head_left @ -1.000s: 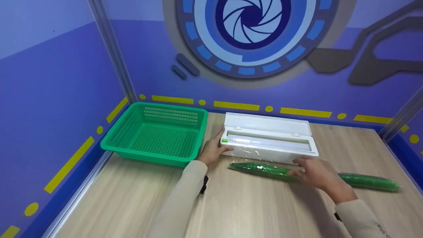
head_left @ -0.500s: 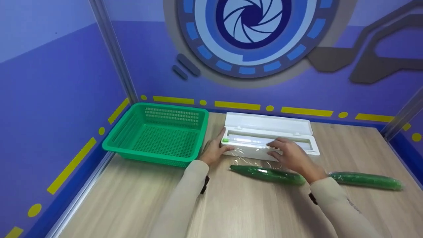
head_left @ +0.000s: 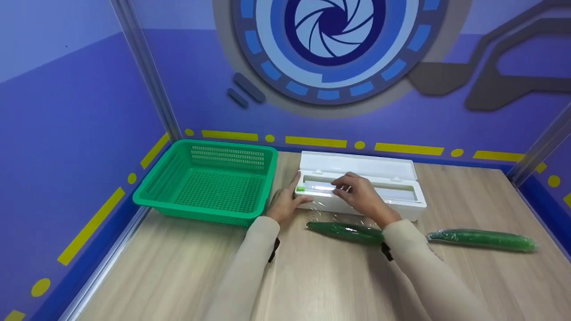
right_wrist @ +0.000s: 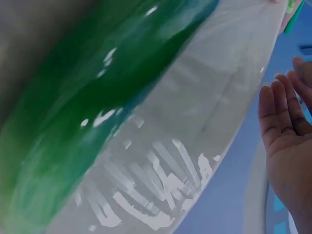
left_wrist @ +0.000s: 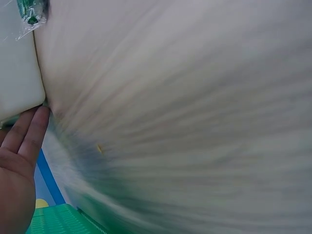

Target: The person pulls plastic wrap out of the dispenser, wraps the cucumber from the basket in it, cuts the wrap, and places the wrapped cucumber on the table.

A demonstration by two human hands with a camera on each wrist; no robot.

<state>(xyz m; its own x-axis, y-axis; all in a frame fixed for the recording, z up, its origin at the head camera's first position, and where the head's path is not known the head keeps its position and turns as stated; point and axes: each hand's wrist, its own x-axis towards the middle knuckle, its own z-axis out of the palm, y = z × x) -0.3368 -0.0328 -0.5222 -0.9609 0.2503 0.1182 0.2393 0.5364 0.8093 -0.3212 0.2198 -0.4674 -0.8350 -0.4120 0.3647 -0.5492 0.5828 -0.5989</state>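
Note:
A white cling film dispenser (head_left: 357, 208) stands at the back of the table with its lid raised and a film roll inside. My left hand (head_left: 283, 206) grips its left end, thumb along the front and fingers at the side, near a small green slider (head_left: 300, 189). Over the roll hovers my right hand (head_left: 362, 196), fingers loosely bent, a gap between thumb and forefinger. Clear film (right_wrist: 146, 185) hangs from the dispenser's front down to a cucumber (head_left: 343, 232), whose right end my right wrist hides. Film wraps a second cucumber (head_left: 486, 240) farther right.
A green plastic basket (head_left: 205, 213) with slotted walls stands left of the dispenser, close to my left forearm. Behind the wooden table (head_left: 325, 285) rises a blue printed wall (head_left: 178, 89), with metal posts at both corners.
My right hand has moved left, from the dispenser's front right by the cucumber to above the roll's middle. My left hand stays on the left end.

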